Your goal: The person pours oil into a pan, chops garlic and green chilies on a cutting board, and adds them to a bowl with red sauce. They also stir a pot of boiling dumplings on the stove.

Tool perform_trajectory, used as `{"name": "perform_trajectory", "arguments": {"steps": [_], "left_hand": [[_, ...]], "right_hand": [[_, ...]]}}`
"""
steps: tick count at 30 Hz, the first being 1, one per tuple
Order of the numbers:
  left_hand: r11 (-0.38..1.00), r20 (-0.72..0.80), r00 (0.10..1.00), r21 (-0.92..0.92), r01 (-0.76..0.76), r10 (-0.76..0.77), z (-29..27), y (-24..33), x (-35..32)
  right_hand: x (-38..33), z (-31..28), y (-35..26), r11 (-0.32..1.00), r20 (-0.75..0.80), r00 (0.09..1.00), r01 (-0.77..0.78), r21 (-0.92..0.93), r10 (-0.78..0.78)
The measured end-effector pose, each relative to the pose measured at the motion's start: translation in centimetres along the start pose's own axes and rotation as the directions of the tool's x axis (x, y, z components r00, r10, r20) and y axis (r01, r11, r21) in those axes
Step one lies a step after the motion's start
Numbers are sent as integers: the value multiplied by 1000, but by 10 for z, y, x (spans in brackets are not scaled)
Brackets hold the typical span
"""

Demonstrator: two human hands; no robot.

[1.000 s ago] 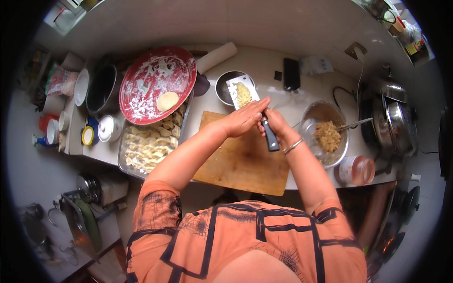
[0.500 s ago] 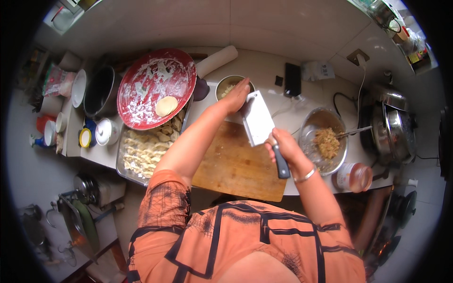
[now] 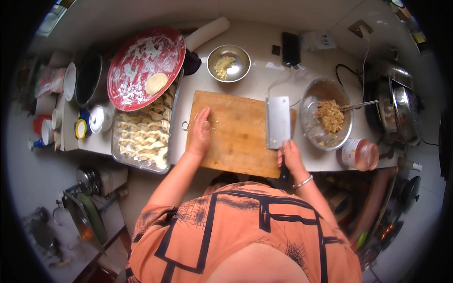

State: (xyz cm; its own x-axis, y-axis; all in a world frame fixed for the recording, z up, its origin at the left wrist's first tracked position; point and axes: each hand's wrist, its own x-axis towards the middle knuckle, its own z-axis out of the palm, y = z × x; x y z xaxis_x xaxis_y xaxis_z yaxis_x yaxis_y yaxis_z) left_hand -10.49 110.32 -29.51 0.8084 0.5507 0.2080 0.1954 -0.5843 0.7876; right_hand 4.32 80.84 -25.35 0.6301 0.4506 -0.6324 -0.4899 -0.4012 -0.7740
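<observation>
My right hand grips the dark handle of a cleaver, whose broad steel blade is over the right end of a wooden cutting board. At the board's left side rests my left hand, fingers stretched out and nothing in it. A few pale bits lie on the wood beside those fingertips. Behind the board stands a small steel bowl holding pale yellow chopped bits that look like minced garlic. To the right of the cleaver is a larger steel bowl of brownish filling with a utensil leaning in it.
A tray of dumplings lies left of the board, partly under a floured red round tray with round wrappers. A jar stands at the right front. Farther back are a black phone and a paper roll. Pots fill the right end.
My left hand has drawn back from the small bowl to the board's left side. The cleaver in my right hand has moved from beside that bowl to the board's right end.
</observation>
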Motion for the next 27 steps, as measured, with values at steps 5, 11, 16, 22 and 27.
{"name": "perform_trajectory", "arguments": {"steps": [5,11,16,22,27], "left_hand": [[983,63,998,-184,-3,15,30,21,-17],[995,-64,995,-62,-74,70,-9,1,-28],[966,-27,997,246,75,-71,12,-9,-24],[988,-108,989,104,110,-99,41,19,-24],[1000,53,999,11,12,-12,17,63,-14]], "right_hand": [[22,34,-22,988,173,983,-30,-151,56],[21,48,-33,977,214,973,-42,-210,87],[26,64,-24,973,279,951,-75,-218,136],[7,113,6,982,407,904,-64,-180,133],[-2,111,-10,993,518,851,-114,16,89]]}}
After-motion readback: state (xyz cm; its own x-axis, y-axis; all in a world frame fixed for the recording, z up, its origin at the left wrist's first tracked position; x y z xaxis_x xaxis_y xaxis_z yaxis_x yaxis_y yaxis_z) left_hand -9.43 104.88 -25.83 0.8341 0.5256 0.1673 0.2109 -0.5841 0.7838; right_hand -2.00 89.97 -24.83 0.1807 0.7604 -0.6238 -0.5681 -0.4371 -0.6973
